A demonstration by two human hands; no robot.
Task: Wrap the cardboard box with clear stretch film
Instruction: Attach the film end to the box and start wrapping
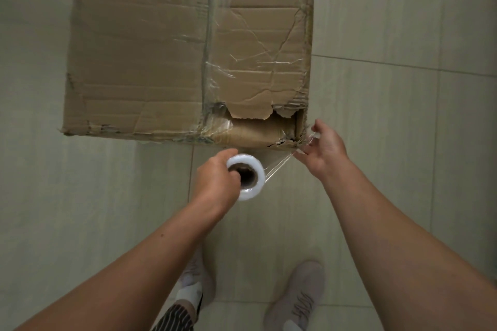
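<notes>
A large worn cardboard box (150,56) stands on the tiled floor, its near right corner torn open. Clear stretch film (242,43) lies in wrinkled bands over the right half of its top. My left hand (215,183) grips a small white roll of stretch film (248,176), with fingers inside its brown core, just in front of the box's near edge. A short stretch of film (278,166) runs from the roll to my right hand (325,149), which pinches the film's end at the torn corner.
Pale floor tiles (390,129) surround the box on all sides. My two feet in light shoes (295,301) stand right behind the hands. A dark striped piece of clothing (174,317) shows at the bottom edge.
</notes>
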